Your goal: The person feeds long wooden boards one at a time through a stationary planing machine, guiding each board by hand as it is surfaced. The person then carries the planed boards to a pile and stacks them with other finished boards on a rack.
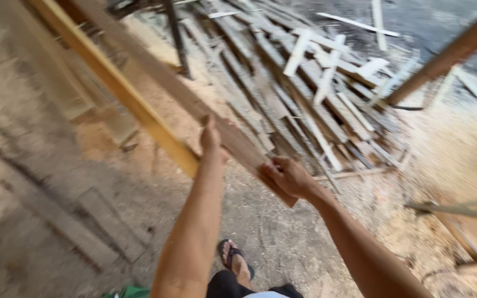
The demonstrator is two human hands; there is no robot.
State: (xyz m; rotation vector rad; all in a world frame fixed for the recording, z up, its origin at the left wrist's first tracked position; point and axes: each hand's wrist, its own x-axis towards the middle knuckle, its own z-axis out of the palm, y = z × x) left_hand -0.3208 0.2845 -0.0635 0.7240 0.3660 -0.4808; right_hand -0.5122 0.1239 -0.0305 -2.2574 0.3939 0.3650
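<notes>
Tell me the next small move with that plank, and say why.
Probably shift the right hand a little further up the plank. It grips the very near end, while the left hand holds the edge just ahead, so most of the long board hangs out unsupported beyond both hands, over the scrap wood pile. A wider grip would likely steady it.

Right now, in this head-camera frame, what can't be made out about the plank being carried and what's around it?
- Plank: its far end runs off the top edge, so its length is unknown.
- Left hand: fingers wrap behind the plank, hidden.
- Right hand: grips the near end; motion blur softens the fingers.
- Scrap wood pile: blurred, single pieces hard to separate.
- Foot in sandal: partly behind the left forearm.
</notes>
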